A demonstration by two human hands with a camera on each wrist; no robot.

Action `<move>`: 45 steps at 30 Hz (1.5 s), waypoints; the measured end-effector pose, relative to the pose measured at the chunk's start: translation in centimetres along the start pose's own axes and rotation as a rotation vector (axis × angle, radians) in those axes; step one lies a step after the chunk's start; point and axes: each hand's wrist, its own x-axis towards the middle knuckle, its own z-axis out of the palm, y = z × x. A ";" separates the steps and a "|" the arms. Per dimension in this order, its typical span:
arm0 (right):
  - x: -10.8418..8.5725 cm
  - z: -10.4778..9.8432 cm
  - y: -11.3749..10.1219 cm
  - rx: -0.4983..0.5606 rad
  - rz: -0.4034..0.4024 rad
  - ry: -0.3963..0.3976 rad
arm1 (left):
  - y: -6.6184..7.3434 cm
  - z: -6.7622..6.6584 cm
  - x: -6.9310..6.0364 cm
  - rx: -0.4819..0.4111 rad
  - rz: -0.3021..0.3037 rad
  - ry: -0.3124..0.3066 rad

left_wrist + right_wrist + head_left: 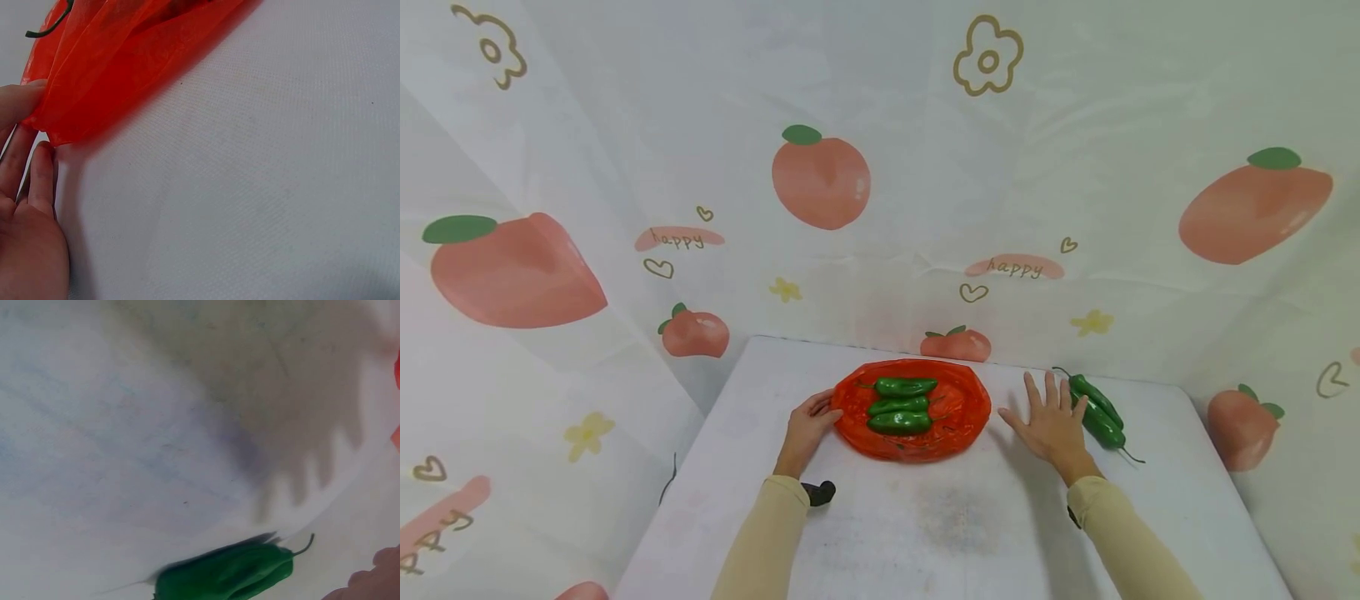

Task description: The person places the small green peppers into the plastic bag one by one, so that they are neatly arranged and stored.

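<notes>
A translucent red bag [967, 410], its edge pinched by the left hand [806, 423], lies open with three glossy green peppers [898, 423] side by side inside; two slanting peppers [1102, 427] lie near the outspread right hand [1051, 427].

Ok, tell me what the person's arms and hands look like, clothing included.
The left sleeve and right sleeve are long, pale yellow-beige, ending at the wrists. A black, round-ended piece juts out by the left cuff; a dark bit shows at the right. The left hand and right hand wear no gloves.
</notes>
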 end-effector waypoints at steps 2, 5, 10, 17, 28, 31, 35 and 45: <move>-0.1 0.1 0.5 0.008 0.005 0.009 | 0.1 0.0 0.0 0.001 0.006 -0.003; -0.3 0.2 1.2 0.033 0.007 0.023 | 0.3 0.0 -0.1 0.002 0.006 -0.007; -0.9 -0.2 2.0 0.065 0.025 0.031 | 0.1 0.0 -0.1 0.006 0.001 -0.002; -1.2 -0.2 3.4 0.073 0.023 0.096 | 0.0 0.1 -0.1 0.003 -0.007 -0.001; -2.5 -0.6 5.6 0.094 0.041 0.197 | 0.0 0.3 -0.1 -0.001 0.013 -0.002; -2.9 -0.8 6.2 0.126 0.057 0.206 | 0.0 0.4 0.0 0.005 0.016 0.001; -3.1 -0.8 7.1 0.154 0.068 0.234 | -0.1 0.4 0.1 -0.002 0.008 -0.002; -3.6 -0.4 8.6 0.208 0.145 0.276 | 0.0 0.1 0.1 -0.001 -0.009 -0.003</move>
